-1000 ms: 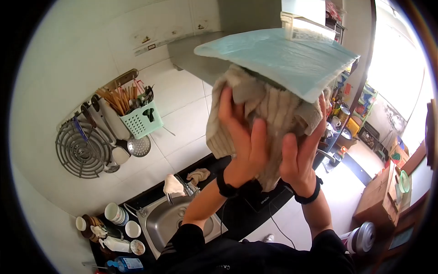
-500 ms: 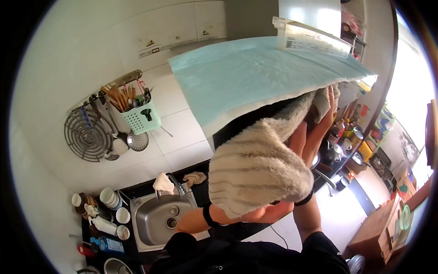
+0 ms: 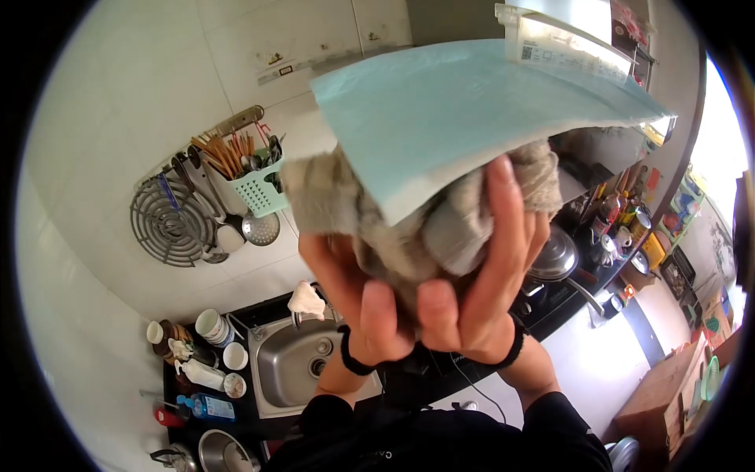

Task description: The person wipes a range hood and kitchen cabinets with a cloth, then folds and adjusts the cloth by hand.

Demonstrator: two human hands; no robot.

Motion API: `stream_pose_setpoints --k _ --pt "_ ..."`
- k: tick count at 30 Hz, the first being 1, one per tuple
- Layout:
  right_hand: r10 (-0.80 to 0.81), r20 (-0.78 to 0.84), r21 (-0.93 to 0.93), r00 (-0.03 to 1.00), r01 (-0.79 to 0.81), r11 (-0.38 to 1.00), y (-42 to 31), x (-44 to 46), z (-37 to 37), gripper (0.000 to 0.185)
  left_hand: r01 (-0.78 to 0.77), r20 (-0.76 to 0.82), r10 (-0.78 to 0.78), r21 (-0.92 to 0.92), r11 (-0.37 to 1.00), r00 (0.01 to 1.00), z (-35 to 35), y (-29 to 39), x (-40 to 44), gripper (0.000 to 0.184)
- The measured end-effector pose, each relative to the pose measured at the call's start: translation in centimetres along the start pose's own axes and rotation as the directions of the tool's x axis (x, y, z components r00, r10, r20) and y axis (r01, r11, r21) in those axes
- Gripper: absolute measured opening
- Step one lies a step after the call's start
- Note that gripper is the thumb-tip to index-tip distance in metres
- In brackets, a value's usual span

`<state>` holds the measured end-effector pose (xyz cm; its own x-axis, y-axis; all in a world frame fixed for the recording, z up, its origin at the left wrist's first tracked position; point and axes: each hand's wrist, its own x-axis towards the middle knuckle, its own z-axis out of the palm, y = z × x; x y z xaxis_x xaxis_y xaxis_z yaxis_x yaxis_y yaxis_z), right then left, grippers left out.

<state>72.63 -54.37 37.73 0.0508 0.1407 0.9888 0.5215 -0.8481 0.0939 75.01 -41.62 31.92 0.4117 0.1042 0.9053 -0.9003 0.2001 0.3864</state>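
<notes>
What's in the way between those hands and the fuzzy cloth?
Nothing visible: the left hand and right hand both touch the bunched cloth directly. The pale blue sheet only hides part of the cloth's top from the camera.

Tally against 1 sink: up and right of it, my 2 hands (left hand, right hand), 1 cloth bundle, 1 blue sheet; above it, 1 green basket; right, 1 lidded pan; left, 1 white pump bottle, 1 blue bottle
</notes>
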Motion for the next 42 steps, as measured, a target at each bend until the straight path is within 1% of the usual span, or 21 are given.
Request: stream_pose_setpoints --k 3,6,8,9,12,14,16,17,18,19,22,27,29,31,32,34,36,38,39,41,42 --pt "-0.009 0.064 -0.018 0.998 0.01 1.0 -2.4 -0.2 0.5 0.081 0.056 0.007 -0.055 -0.071 0.996 0.998 0.2 0.1 2.3 0.074" --pt "-0.045 0.059 -0.075 0.997 0.049 0.996 -3.8 -0.6 1.3 0.084 0.116 0.022 -0.114 -0.17 0.979 0.993 0.4 -0.2 5.6 0.075" --pt "-0.073 0.049 -0.12 0.996 0.079 0.99 -4.3 -0.8 2.1 0.084 0.131 0.032 -0.127 -0.22 0.967 0.991 0.4 -0.9 7.7 0.075" --pt "-0.088 0.051 -0.141 0.995 0.095 0.985 -4.5 -0.9 2.4 0.085 0.103 0.02 -0.101 -0.249 0.963 0.995 0.3 -1.7 8.4 0.075" --pt "-0.103 0.082 -0.161 0.991 0.115 0.98 -5.0 -1.1 2.5 0.088 -0.027 0.098 0.032 -0.056 0.998 0.995 0.2 -2.9 8.4 0.082" --pt "-0.096 0.061 -0.13 0.994 0.103 0.986 -4.7 -1.6 2.4 0.088 -0.104 0.044 0.104 -0.001 0.995 0.994 1.3 -3.4 7.7 0.09" --pt "-0.024 0.015 -0.093 1.0 0.025 0.995 -3.2 -2.5 2.4 0.087 -0.181 -0.013 0.182 0.052 0.982 0.983 2.5 -2.3 7.0 0.098" --pt "0.03 -0.004 -0.087 1.0 -0.03 0.996 -2.7 -3.1 2.3 0.086 -0.222 0.005 0.222 -0.029 0.975 0.975 2.3 -3.7 6.2 0.097" --pt "0.203 -0.049 -0.084 0.978 -0.207 0.975 -2.8 -3.7 2.1 0.083 -0.254 0.011 0.256 -0.081 0.964 0.967 2.1 -4.5 5.6 0.095" --pt "0.367 -0.09 -0.072 0.926 -0.373 0.925 -2.8 -4.2 1.8 0.08 -0.267 0.044 0.274 -0.122 0.956 0.961 2.1 -4.7 5.0 0.093" --pt "0.487 -0.114 -0.115 0.866 -0.499 0.859 -1.5 -3.4 1.8 0.074 -0.304 0.123 0.339 -0.237 0.923 0.933 2.2 -4.2 4.0 0.088" --pt "0.481 -0.181 -0.122 0.858 -0.504 0.855 -3.8 -2.0 2.7 0.074 -0.318 0.187 0.391 -0.329 0.889 0.901 1.3 -4.7 4.5 0.079" --pt "0.474 -0.293 0.064 0.83 -0.477 0.876 -3.8 -1.5 4.1 0.076 -0.324 0.185 0.396 -0.325 0.888 0.899 0.6 -5.3 5.9 0.075" --pt "0.361 -0.18 -0.006 0.915 -0.368 0.93 -4.4 -1.2 3.6 0.077 -0.326 0.169 0.387 -0.304 0.895 0.906 -0.3 -5.9 7.2 0.072" --pt "0.306 -0.158 0.002 0.939 -0.309 0.951 -4.4 -1.4 3.9 0.081 -0.328 0.154 0.381 -0.288 0.9 0.912 -0.7 -6.0 7.8 0.071" --pt "0.192 -0.111 0.026 0.975 -0.19 0.981 -4.3 -1.9 4.5 0.087 -0.341 0.137 0.376 -0.226 0.913 0.916 -0.9 -6.6 8.8 0.072" --pt "0.163 -0.089 -0.012 0.983 -0.164 0.986 -5.5 -3.9 5.0 0.094 -0.362 0.112 0.386 -0.187 0.913 0.916 -0.8 -7.3 9.8 0.075" --pt "0.056 0.081 -0.104 0.995 -0.048 0.993 -6.1 -3.8 5.1 0.098 -0.366 0.075 0.386 -0.195 0.91 0.92 -0.5 -8.3 10.5 0.078" --pt "-0.026 0.244 -0.16 0.969 0.066 0.985 -6.6 -2.6 4.9 0.099 -0.351 0.056 0.368 -0.204 0.914 0.928 -0.3 -8.5 10.8 0.078" --pt "-0.035 0.308 -0.204 0.951 0.102 0.974 -7.6 -1.2 5.0 0.101 -0.318 0.025 0.329 -0.2 0.927 0.944 -0.2 -9.7 11.6 0.077" --pt "-0.039 0.34 -0.225 0.94 0.122 0.967 -8.0 -0.5 5.1 0.102 -0.272 0.024 0.281 -0.181 0.945 0.959 -0.6 -9.5 11.8 0.074"
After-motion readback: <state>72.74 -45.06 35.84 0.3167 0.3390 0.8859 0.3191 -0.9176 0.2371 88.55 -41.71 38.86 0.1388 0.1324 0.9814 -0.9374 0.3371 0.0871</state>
